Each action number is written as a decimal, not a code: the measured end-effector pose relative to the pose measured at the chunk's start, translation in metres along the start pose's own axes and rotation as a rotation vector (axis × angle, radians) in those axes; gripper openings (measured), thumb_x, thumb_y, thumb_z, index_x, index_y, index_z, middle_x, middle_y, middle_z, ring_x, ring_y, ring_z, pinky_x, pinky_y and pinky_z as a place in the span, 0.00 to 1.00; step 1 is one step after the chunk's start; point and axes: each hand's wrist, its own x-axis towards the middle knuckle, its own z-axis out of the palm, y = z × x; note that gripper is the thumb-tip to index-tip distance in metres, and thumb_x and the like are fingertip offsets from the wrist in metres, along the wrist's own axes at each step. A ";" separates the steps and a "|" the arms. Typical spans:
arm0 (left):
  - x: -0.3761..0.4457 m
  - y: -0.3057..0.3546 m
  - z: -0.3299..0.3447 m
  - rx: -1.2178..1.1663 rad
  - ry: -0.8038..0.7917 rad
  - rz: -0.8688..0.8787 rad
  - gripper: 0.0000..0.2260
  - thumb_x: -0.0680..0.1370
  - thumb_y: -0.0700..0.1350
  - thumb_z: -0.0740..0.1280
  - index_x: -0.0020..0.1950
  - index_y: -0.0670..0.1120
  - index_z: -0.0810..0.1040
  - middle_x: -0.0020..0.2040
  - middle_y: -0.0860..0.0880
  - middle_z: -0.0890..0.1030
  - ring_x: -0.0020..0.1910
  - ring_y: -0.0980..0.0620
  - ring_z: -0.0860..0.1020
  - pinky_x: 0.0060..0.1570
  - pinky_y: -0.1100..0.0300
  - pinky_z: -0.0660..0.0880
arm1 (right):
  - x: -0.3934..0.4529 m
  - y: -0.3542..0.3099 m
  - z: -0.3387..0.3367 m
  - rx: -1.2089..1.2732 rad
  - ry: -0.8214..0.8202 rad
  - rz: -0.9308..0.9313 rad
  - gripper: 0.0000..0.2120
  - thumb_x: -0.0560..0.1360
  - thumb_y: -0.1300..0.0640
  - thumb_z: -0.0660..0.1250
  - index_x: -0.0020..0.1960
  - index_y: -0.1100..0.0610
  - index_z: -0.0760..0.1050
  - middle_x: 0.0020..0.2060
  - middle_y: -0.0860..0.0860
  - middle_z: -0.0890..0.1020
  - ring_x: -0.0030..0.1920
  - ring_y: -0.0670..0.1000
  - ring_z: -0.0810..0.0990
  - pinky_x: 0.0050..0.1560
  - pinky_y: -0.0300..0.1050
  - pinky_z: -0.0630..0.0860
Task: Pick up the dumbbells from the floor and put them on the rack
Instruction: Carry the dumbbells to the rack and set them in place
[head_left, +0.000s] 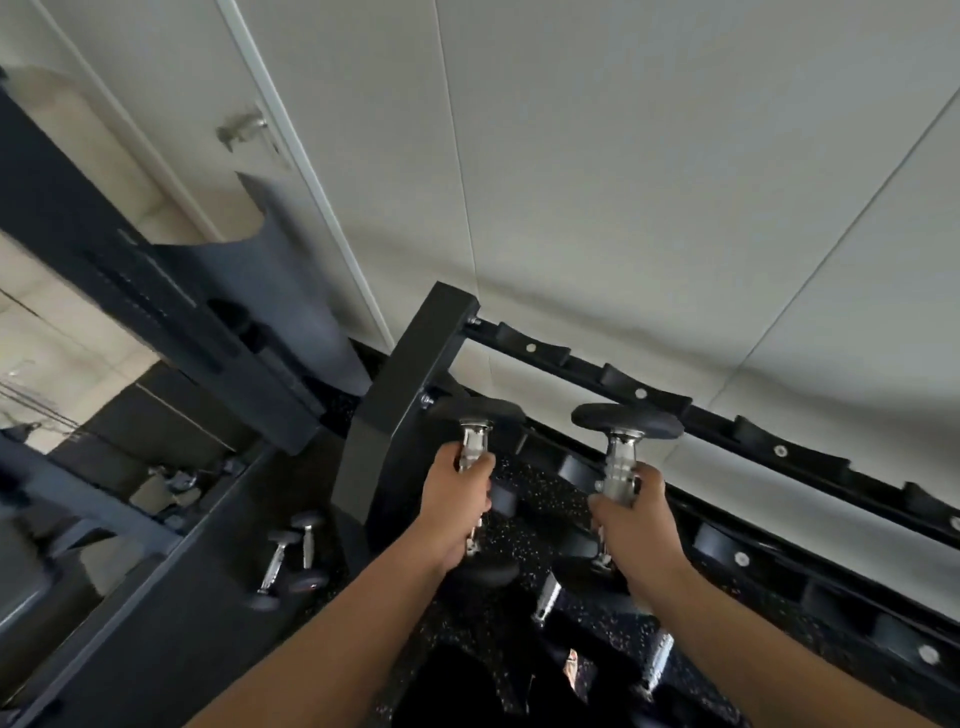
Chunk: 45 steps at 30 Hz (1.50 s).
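Note:
I hold two dumbbells with chrome handles and black round heads. My left hand (457, 504) is closed around the handle of the left dumbbell (475, 415). My right hand (636, 525) grips the handle of the right dumbbell (626, 421). Both are held out in front of me, their far heads just short of the black rack (691, 410). The rack's upper rail with curved cradles runs from the centre to the right edge, and its upright post (410, 395) stands just left of my left hand. Two more dumbbells (291, 561) lie on the floor at the lower left.
A lower rack tier (779, 566) with cradles runs below the upper rail. More chrome handles (654, 660) lie on the speckled black floor (524, 530) beneath my arms. A pale panelled wall (623, 182) is behind the rack. Dark gym equipment (171, 322) fills the left side.

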 end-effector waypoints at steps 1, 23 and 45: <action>0.010 0.006 0.004 0.012 -0.018 -0.001 0.06 0.76 0.45 0.68 0.52 0.49 0.77 0.35 0.48 0.78 0.27 0.55 0.74 0.25 0.64 0.72 | 0.007 -0.002 -0.001 0.004 0.024 0.010 0.22 0.76 0.61 0.68 0.62 0.43 0.62 0.41 0.56 0.80 0.31 0.50 0.76 0.20 0.36 0.72; 0.214 0.063 0.058 0.217 -0.468 -0.084 0.18 0.74 0.31 0.66 0.50 0.55 0.74 0.49 0.43 0.80 0.39 0.47 0.76 0.33 0.58 0.73 | 0.100 -0.012 0.045 0.070 0.402 0.284 0.23 0.76 0.59 0.67 0.65 0.44 0.62 0.41 0.52 0.83 0.32 0.51 0.80 0.23 0.41 0.74; 0.254 0.054 0.073 0.203 -0.532 -0.253 0.18 0.74 0.38 0.65 0.64 0.45 0.72 0.54 0.42 0.78 0.52 0.43 0.76 0.55 0.46 0.71 | 0.156 -0.019 0.055 0.024 0.489 0.314 0.24 0.75 0.60 0.67 0.67 0.47 0.63 0.40 0.56 0.81 0.33 0.53 0.79 0.28 0.44 0.72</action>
